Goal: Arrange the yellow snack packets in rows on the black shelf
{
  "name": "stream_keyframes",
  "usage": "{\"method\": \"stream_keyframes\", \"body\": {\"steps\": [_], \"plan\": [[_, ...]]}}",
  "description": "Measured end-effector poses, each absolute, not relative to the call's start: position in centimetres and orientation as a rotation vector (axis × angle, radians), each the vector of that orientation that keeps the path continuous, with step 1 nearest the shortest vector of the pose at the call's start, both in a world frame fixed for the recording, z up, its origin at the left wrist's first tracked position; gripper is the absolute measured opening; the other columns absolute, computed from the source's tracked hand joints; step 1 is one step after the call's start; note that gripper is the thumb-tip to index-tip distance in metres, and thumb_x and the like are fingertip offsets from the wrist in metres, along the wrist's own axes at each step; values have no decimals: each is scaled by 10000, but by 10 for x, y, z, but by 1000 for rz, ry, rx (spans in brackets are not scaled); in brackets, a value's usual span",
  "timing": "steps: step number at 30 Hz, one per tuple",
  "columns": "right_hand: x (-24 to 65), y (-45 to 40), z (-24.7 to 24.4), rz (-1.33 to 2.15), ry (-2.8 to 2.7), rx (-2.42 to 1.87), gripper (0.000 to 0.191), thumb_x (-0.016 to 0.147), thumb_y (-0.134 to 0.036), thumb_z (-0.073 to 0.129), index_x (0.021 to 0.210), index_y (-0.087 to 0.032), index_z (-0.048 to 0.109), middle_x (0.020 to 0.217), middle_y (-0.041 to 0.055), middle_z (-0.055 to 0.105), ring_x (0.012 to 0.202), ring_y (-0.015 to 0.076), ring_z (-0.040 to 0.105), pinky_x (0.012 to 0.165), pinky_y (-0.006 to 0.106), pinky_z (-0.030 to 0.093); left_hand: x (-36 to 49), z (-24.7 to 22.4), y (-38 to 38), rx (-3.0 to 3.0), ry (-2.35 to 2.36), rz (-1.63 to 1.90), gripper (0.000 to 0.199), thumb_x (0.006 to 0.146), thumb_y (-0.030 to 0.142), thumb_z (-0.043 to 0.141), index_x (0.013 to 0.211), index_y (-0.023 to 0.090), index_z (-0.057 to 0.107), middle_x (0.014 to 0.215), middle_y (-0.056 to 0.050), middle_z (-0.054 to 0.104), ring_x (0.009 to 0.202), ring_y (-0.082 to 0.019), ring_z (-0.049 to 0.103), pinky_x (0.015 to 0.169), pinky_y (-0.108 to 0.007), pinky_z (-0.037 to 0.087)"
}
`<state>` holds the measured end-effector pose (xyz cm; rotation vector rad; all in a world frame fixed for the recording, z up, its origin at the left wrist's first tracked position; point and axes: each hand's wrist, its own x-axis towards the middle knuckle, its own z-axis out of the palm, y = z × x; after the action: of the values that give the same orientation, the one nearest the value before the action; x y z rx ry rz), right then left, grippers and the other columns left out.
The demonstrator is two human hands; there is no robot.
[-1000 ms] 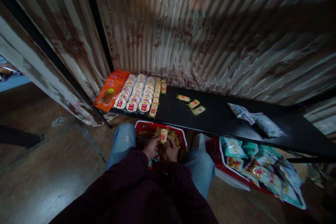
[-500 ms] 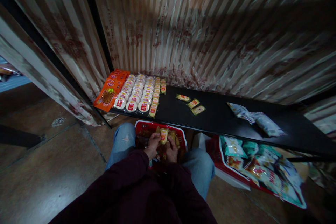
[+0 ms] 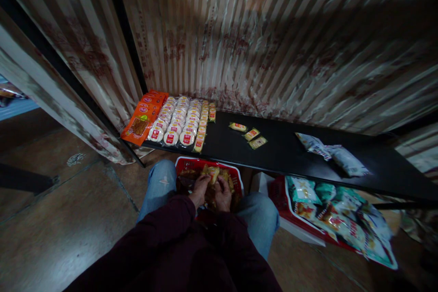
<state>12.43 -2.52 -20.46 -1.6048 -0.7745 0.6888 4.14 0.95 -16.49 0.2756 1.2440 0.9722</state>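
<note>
The snack (image 3: 214, 174) is a small yellow pack. It is up between the two hands, just over the red basket (image 3: 191, 163). The left hand (image 3: 199, 189) has its left side and the right hand (image 3: 223, 193) has its right side. Holding it from both sides likely keeps it steady and leaves the middle of the wrapper free. The basket sits between the knees (image 3: 163, 180), maybe so both hands can get in with no stretch. More packs lie in a jumble in it.

On the shelf (image 3: 280, 150), things are sorted by kind. The orange bags (image 3: 138, 123) lie at the left end. Next to them are three rows of round white packs (image 3: 172, 123), then the yellow packs (image 3: 201, 127). Each one overlaps the next, which I think saves room and lets the labels show. Three loose packs (image 3: 252, 134) lie apart, not in a row. Two silver bags (image 3: 349, 160) are further right. A second basket (image 3: 278, 194), full of puffy bags (image 3: 345, 230), is by the right knee.

The grip of each hand is narrow, just about as wide as the snack. The left fingers pinch it. The right fingers seem to pinch it too, but the tips are too dark and small to see well.
</note>
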Motion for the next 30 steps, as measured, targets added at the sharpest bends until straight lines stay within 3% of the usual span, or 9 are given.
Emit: {"method": "stream_keyframes", "body": {"steps": [6, 15, 21, 30], "plan": [[122, -27, -194, 634, -863, -1613, 446, 765, -483, 538, 1056, -179, 685, 1095, 113, 708, 1031, 256, 633, 953, 428, 478, 43, -163, 8, 219, 1143, 960, 350, 487, 320, 868, 715, 163, 652, 699, -35, 673, 743, -212, 640, 772, -347, 463], [125, -29, -195, 609, -971, -1616, 405, 809, -469, 505, 1019, -186, 705, 1097, 118, 702, 1073, 254, 623, 1000, 456, 455, 43, -167, 6, 315, 1152, 930, 242, 519, 234, 823, 694, 153, 676, 666, -15, 660, 667, -164, 605, 746, -312, 449], [126, -27, -199, 600, -965, -1626, 362, 798, -421, 493, 962, -192, 720, 1045, 102, 721, 1038, 248, 631, 991, 452, 461, 41, -162, 6, 285, 1144, 903, 225, 564, 244, 802, 734, 161, 679, 731, -40, 696, 785, -199, 640, 804, -323, 459], [127, -28, -209, 641, -928, -1619, 354, 786, -416, 517, 964, -189, 722, 1061, 112, 717, 1054, 260, 628, 1006, 461, 443, 39, -162, 5, 283, 1103, 899, 215, 600, 254, 777, 762, 150, 683, 735, -49, 701, 810, -210, 654, 830, -329, 464]]}}
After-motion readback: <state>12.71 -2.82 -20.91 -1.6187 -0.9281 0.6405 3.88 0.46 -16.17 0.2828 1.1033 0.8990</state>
